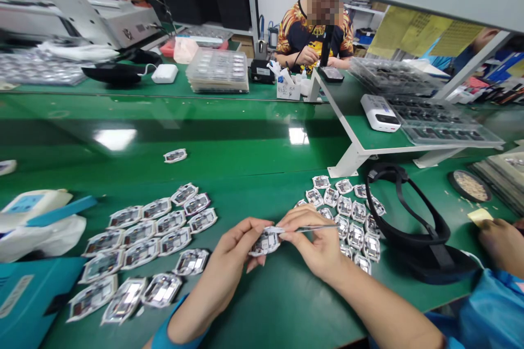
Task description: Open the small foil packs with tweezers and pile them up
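My left hand (229, 259) is closed on a small white-framed circuit part (265, 241), held just above the green bench (245, 174). My right hand (317, 245) pinches thin metal tweezers (315, 227) whose tip rests at the top edge of that part. Left of my hands lie rows of several like parts (143, 245). A second cluster of the same parts (347, 212) lies just right of my right hand. One stray part (175, 156) lies further back on the bench.
A black strap and stand (409, 223) lie to the right, beside a co-worker's hand (501, 242) in a blue sleeve. A white-and-blue device (33, 207) sits at the left. A raised white shelf (368, 142) carries trays. A person works across the bench (315, 38).
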`<state>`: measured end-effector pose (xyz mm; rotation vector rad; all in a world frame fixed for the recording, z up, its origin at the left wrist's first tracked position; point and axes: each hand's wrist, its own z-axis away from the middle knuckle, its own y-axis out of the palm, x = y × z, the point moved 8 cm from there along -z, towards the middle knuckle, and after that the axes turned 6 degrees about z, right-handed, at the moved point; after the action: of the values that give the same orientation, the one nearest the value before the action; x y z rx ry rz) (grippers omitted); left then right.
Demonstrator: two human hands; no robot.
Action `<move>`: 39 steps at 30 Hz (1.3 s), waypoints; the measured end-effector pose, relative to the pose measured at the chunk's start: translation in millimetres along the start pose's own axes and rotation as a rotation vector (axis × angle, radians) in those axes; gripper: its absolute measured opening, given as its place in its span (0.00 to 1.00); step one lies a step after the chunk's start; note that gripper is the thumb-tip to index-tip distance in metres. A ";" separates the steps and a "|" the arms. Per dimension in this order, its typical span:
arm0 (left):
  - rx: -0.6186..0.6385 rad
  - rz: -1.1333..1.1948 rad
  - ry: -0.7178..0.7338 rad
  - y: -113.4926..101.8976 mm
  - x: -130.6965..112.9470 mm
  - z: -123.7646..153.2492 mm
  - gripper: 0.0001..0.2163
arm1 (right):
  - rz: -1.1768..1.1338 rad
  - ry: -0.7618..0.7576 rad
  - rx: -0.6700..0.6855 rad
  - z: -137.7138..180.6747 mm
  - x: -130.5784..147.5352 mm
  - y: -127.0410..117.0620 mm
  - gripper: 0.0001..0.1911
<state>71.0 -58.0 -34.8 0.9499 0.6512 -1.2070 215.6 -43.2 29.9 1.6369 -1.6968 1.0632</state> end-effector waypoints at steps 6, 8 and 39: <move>0.014 0.013 0.006 2.3 -2.1 1.1 0.14 | -0.099 0.231 -0.016 4.2 -20.6 0.3 0.01; 0.023 0.009 0.002 3.2 -2.0 1.4 0.14 | -0.122 0.293 -0.014 5.2 -26.4 1.1 0.02; 0.072 0.019 -0.060 6.8 8.4 -2.7 0.15 | -0.017 0.227 0.035 3.8 -18.2 2.3 0.02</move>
<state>79.9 -59.2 -41.4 0.9748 0.5531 -1.2440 215.9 -36.5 12.5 1.4866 -1.5218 1.2257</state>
